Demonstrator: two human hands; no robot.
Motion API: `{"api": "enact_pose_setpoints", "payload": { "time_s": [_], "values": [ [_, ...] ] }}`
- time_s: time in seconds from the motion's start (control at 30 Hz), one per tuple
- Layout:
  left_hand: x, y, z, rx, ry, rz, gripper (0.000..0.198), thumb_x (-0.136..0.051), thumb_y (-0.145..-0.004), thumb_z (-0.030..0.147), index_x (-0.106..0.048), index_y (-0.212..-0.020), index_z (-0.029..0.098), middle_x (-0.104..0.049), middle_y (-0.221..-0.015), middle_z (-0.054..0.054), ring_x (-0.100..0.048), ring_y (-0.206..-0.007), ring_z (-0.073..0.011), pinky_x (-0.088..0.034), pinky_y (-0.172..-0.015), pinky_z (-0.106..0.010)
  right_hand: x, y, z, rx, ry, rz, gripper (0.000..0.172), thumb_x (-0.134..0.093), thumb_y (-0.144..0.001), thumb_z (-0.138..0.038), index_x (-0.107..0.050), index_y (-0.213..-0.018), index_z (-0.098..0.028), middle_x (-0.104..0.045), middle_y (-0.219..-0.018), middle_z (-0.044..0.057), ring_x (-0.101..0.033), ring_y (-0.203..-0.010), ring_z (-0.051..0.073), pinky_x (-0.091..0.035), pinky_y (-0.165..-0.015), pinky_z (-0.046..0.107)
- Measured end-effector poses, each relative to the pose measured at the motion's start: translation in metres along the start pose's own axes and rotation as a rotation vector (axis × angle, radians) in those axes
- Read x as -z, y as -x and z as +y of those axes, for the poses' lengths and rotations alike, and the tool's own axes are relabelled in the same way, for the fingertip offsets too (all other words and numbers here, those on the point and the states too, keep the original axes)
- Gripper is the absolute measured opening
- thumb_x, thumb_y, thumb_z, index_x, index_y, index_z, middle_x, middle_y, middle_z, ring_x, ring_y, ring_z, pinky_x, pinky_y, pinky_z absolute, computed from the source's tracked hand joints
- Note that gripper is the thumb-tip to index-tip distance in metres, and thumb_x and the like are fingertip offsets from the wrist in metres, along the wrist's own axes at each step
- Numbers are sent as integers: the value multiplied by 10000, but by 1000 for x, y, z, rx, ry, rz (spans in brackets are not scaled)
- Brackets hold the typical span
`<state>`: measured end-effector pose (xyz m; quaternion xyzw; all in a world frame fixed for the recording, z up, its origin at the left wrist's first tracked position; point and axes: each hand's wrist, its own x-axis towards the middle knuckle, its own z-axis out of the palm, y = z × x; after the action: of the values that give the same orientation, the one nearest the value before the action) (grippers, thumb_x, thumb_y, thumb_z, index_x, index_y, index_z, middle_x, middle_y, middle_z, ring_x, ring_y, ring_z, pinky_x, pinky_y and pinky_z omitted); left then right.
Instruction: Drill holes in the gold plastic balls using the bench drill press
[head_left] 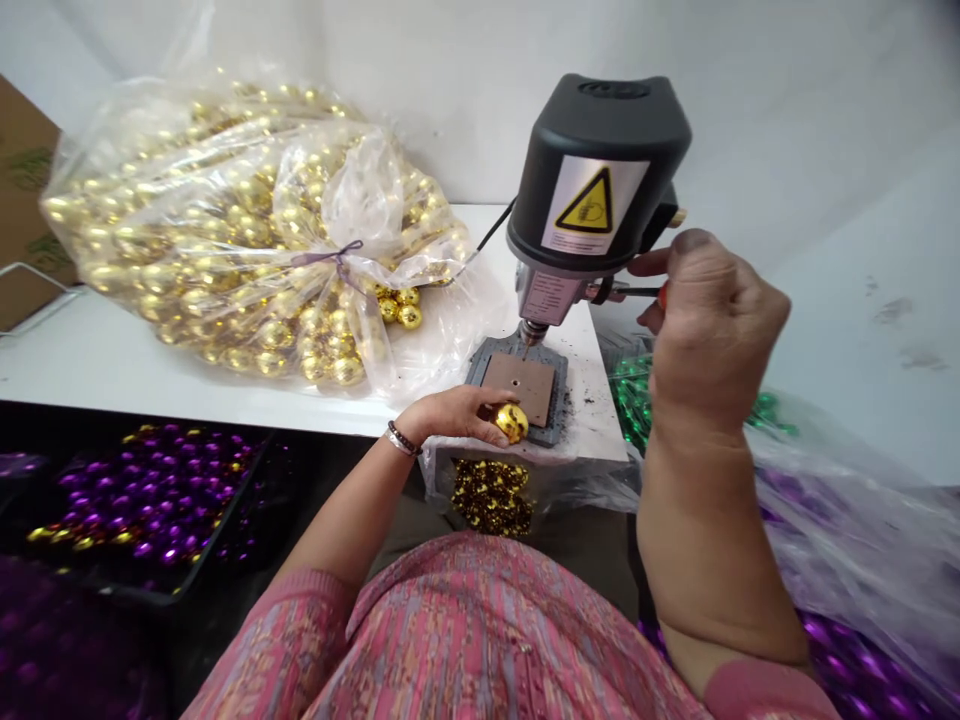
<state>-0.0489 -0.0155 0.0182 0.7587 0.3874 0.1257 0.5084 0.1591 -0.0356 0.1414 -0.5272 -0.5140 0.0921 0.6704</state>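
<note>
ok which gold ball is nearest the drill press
The shiny gold ball in the left hand, beside the drill press; the others lie farther off, in the clear plastic bag.

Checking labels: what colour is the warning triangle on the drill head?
Warning triangle: yellow, black border; shows best in head view.

Bright, even light across the white surface (127, 370) and pale walls, with only faint shadows under the drill press (592, 190). Hard glints of glare on the gold baubles (225, 230) through the plastic bag (379, 190). Wide-angle bowing toward the edges, and slight softness on the raised right hand (712, 330).
</note>
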Motion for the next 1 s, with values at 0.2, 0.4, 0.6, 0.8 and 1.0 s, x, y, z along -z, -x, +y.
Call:
{"api": "enact_pose_setpoints", "payload": {
  "time_s": [0.2,0.4,0.6,0.8,1.0],
  "values": [
    [34,-4,-21,58,21,453,504,-648,-857,381,-646,-1311,163,-727,-1174,-113,-671,-911,-181,-529,-829,-301,2,6,0,13,-28,-9,358,-528,-898,-375,-664,-666,-138,-593,-630,-1,-478,-559,68,-355,-585,275],
    [98,-28,-55,398,-426,960,504,-438,-893,114,-578,-1377,102,-602,-1382,-190,-558,-1255,-295,-450,-1039,-400,3,12,0,28,-21,2,335,-541,-890,-377,-711,-717,-146,-586,-589,-16,-464,-526,65,-372,-568,265],
    [114,-34,-64,542,-728,683,620,-427,-855,58,-505,-1455,193,-499,-1481,-176,-581,-1195,-339,-460,-968,-448,5,14,1,37,-19,-29,333,-521,-896,-377,-735,-760,-162,-544,-578,-23,-507,-563,76,-435,-621,261],
    [110,-26,-63,540,-764,686,590,-566,-831,161,-531,-1419,149,-605,-1314,-225,-580,-1160,-378,-440,-955,-471,7,15,3,46,34,-41,363,-507,-902,-407,-735,-768,-158,-490,-547,-36,-434,-526,65,-384,-573,255],
    [80,-5,-44,164,175,554,514,-678,-783,434,-638,-1222,169,-693,-1062,-97,-627,-861,-185,-496,-763,-295,6,16,3,58,28,-37,363,-498,-903,-378,-711,-735,-136,-505,-541,-36,-437,-537,58,-372,-575,244]
  ]
}}
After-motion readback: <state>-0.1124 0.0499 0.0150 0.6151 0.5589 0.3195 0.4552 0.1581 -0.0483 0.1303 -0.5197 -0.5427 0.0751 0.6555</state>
